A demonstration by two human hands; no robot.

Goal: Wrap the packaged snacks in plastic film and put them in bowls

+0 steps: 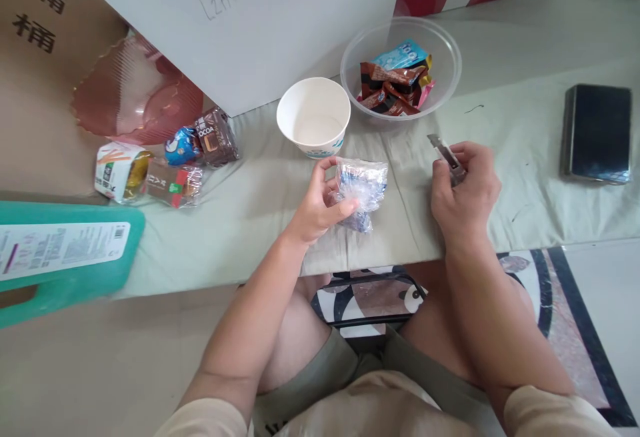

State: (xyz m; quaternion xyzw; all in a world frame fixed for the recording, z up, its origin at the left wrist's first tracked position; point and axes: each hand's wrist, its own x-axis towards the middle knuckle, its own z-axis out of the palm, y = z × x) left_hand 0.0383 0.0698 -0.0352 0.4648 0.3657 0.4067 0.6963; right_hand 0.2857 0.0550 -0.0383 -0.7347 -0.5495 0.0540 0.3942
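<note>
Between the thumb and fingers of my left hand (320, 207) is a small packet in crinkled clear plastic (364, 187), with blue and white print showing through. My right hand (467, 190) grips a utility knife (449, 160), its blade out and pointing up and left, apart from the packet. Just beyond my left hand stands a white paper cup (314, 120), open side up, with nothing visible inside. Farther right, a clear plastic bowl (450, 74) holds several wrapped snacks (395, 80) in brown, blue and pink.
Several packaged snacks (175, 157) lie at left before a pink ribbed bowl (140, 90). A green plastic board (100, 290) sticks out over the cloth's left front edge. White and brown boxes (240, 37) wall off the back. A dark rectangular case (597, 134) rests at right.
</note>
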